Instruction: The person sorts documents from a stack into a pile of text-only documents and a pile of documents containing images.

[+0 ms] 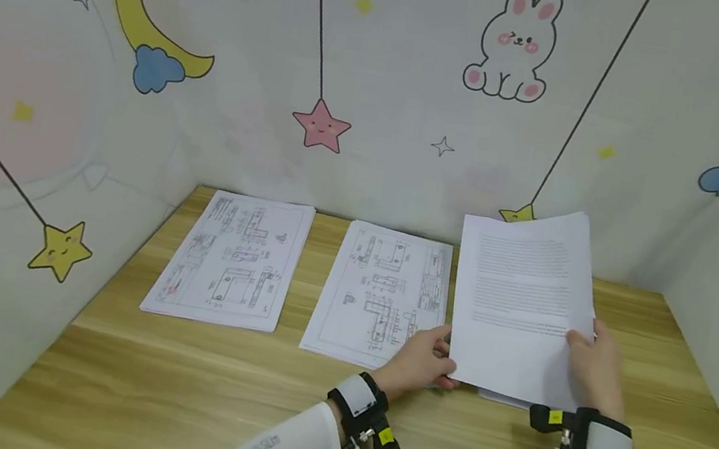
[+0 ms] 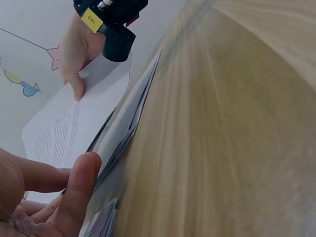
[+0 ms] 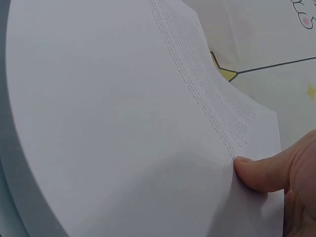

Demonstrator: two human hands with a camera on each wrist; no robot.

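A sheet of paper printed with text point(image 1: 511, 348) is held up and tilted at the right of the head view. My right hand point(image 1: 600, 367) grips its right edge, thumb on the printed face, as the right wrist view shows with the thumb point(image 3: 261, 173). At the lower left corner, my left hand point(image 1: 418, 359) pinches the paper between thumb and finger. Beneath it, more papers point(image 2: 129, 116) lie on the table, mostly hidden in the head view. Just left of the held sheet is a stack of technical drawings point(image 1: 355, 288), partly behind my left hand.
Another stack of drawing sheets point(image 1: 231, 258) lies at the left of the wooden table point(image 1: 157, 389). White cloth walls point(image 1: 416, 66) with cartoon prints rise behind and on both sides. Each wrist wears a black strap with a small camera point(image 1: 387, 448).
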